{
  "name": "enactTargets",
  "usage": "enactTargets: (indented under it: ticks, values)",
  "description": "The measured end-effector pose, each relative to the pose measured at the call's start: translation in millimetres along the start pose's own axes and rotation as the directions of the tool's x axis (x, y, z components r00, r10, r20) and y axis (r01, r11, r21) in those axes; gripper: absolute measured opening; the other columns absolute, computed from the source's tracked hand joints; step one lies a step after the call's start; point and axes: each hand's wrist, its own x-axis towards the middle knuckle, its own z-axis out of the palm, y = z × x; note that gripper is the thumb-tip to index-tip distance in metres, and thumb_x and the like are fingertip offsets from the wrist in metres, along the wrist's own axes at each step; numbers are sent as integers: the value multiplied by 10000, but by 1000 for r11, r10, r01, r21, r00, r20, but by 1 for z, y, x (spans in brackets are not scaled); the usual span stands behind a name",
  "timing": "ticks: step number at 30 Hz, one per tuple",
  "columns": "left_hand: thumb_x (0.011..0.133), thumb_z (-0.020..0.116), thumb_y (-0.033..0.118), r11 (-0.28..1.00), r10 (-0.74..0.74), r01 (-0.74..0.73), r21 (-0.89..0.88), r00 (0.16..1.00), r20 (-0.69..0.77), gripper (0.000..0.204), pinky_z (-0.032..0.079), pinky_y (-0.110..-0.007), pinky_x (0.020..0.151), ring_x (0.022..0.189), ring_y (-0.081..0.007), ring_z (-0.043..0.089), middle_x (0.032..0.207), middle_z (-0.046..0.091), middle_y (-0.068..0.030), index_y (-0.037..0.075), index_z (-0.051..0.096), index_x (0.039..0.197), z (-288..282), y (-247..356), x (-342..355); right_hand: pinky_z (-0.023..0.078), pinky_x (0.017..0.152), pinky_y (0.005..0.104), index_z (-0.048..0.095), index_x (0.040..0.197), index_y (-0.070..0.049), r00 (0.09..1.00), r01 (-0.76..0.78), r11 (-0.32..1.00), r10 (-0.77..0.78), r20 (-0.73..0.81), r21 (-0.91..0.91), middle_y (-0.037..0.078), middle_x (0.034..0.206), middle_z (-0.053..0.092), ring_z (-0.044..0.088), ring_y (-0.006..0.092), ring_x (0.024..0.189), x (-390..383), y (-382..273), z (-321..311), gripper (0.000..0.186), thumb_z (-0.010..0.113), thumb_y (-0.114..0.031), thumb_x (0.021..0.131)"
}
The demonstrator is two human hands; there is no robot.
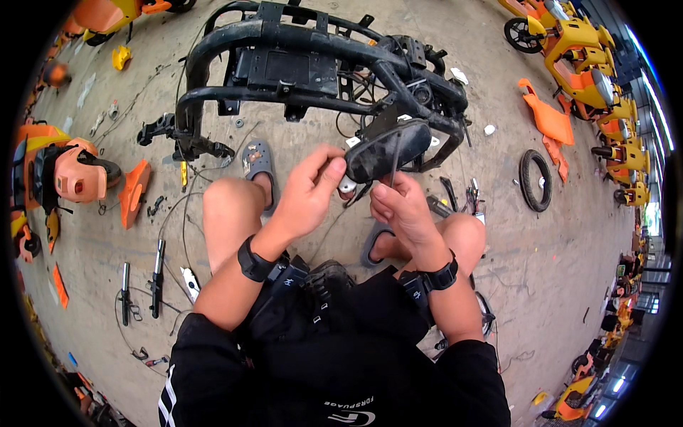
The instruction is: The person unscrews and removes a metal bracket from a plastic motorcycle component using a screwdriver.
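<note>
A scuffed black oval part (373, 156) with a flat face sits at the lower right of a black tubular vehicle frame (256, 92). My left hand (316, 185) has its fingers and thumb closed at the left end of the oval part. My right hand (402, 210) is closed on a thin metal rod (395, 160) that rises across the oval part's face; I cannot make out whether the rod is attached to it. Cables and small white pieces show behind and around the part, partly hidden by it.
Orange panels (548, 121) and a loose tire (535, 181) lie right, another orange panel (134, 192) left. Shock absorbers (157, 281) and cables lie lower left. Yellow scooters (590, 85) line the right side; a salmon-and-yellow one (78, 171) stands left.
</note>
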Motion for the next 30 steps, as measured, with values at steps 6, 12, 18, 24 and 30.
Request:
enactTargets:
  ticks: [6, 12, 18, 24, 30]
  values:
    - [1029, 469, 207, 990, -31, 35, -139, 999, 30, 230, 500, -266, 647, 702, -117, 599, 815, 606, -60, -11, 543, 1024, -13, -3, -1, 338, 494, 196, 645, 879, 11, 990, 110, 909, -137, -41, -402, 22, 747, 602, 442, 37, 574, -3, 5, 3, 364, 602, -348, 918]
    - [1026, 470, 214, 984, -163, 169, -59, 982, 101, 222, 501, -284, 600, 665, -130, 597, 786, 599, -70, 5, 534, 989, -40, -1, -10, 305, 453, 188, 622, 748, -10, 974, 216, 944, -189, 126, -249, 17, 641, 573, 443, 52, 528, -7, 9, -10, 491, 577, -469, 917]
    - [997, 519, 168, 951, -175, 152, 268, 982, 65, 186, 478, -257, 571, 626, -101, 578, 721, 576, -46, -3, 551, 931, -44, 3, -16, 328, 441, 229, 572, 788, -15, 953, 85, 982, -130, 272, 169, -14, 584, 388, 343, 85, 497, 2, 11, -8, 629, 430, -611, 933]
    - [916, 583, 128, 836, 130, -187, 515, 981, 144, 138, 431, -378, 591, 622, -338, 552, 713, 574, -155, 4, 589, 854, -41, 1, -20, 451, 619, 366, 556, 797, -36, 975, 8, 896, -105, 194, 444, 4, 653, 365, 352, 130, 535, 8, -17, 13, 724, 258, -683, 928]
    - [912, 595, 128, 832, 19, -156, 532, 967, 255, 153, 422, -391, 590, 631, -344, 535, 701, 558, -158, -6, 577, 842, -36, 11, -20, 450, 896, 473, 564, 840, -27, 950, -20, 866, -139, 280, 499, 4, 632, 338, 391, 149, 554, 8, -17, 4, 705, 235, -641, 948]
